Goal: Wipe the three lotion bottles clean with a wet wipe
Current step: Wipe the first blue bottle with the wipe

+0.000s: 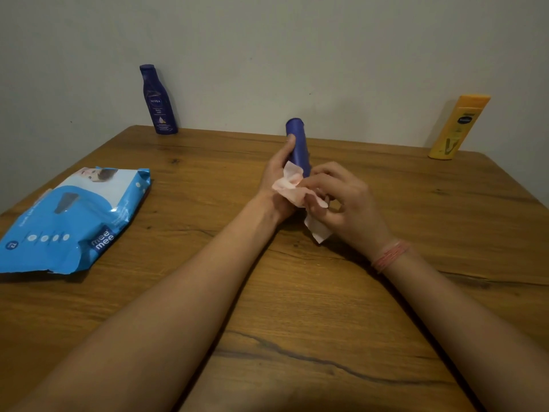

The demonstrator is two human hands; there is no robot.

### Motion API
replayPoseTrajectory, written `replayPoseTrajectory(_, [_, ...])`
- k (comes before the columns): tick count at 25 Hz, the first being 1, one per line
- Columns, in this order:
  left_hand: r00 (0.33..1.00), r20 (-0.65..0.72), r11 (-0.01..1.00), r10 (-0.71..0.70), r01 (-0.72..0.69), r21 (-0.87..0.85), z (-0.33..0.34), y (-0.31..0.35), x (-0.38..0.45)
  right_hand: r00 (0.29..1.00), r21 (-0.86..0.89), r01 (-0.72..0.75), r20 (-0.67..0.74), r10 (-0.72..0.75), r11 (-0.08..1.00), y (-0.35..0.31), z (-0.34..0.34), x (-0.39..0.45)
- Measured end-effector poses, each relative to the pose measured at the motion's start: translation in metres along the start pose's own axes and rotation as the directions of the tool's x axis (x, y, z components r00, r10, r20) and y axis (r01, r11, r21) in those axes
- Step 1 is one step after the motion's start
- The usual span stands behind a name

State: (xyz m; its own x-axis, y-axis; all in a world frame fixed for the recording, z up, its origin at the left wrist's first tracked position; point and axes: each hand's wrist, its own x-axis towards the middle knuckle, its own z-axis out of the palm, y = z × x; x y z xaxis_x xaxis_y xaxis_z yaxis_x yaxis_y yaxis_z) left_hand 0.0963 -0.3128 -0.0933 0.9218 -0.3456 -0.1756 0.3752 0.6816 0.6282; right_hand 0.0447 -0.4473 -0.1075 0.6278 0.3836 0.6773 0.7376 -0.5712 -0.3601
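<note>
Above the wooden table (297, 292), the left hand (277, 171) is curled around a dark blue plastic lotion bottle (298, 147), tilted away. The right hand (344, 200) pinches a crumpled white wet wipe (289, 185) against its lower body. Wiping is underway, apparently; next, the bottle probably needs turning.

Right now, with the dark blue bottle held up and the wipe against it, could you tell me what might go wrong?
1. The left hand holds the dark blue plastic bottle above the wooden table; a damp surface could let it slip.
2. The crumpled white wet wipe in the right hand covers only the lower part, so the top may get missed.
3. The tall yellow lotion bottle stands near the far right corner and could topple if bumped.
</note>
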Motion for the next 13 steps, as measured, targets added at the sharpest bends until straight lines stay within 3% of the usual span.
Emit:
replayPoseTrajectory(2, [0.995, -0.014, 0.992, 0.101, -0.1, 0.072, -0.002, 0.001, 0.003, 0.996, -0.01, -0.025, -0.083, 0.024, 1.0, 0.002, 0.0, 0.0])
replayPoseTrajectory(5, [0.982, -0.011, 0.953, 0.186, -0.178, 0.243, 0.001, -0.011, 0.007, 0.955, -0.028, -0.189, -0.239, 0.177, 0.982, 0.008, -0.003, 0.0])
replayPoseTrajectory(9, [0.978, 0.204, 0.935, 0.034, -0.103, 0.338, 0.009, -0.027, 0.007, 0.869, 0.054, -0.312, -0.387, 0.308, 0.949, 0.018, -0.011, 0.002])
replayPoseTrajectory(11, [0.97, 0.241, 0.922, -0.009, -0.085, 0.376, 0.007, -0.033, 0.009, 0.825, 0.095, -0.34, -0.447, 0.345, 0.936, 0.022, -0.018, 0.002])
replayPoseTrajectory(13, [0.971, 0.239, 0.938, 0.025, -0.106, 0.331, 0.009, -0.034, 0.006, 0.866, 0.021, -0.299, -0.414, 0.281, 0.954, 0.022, -0.019, 0.001])
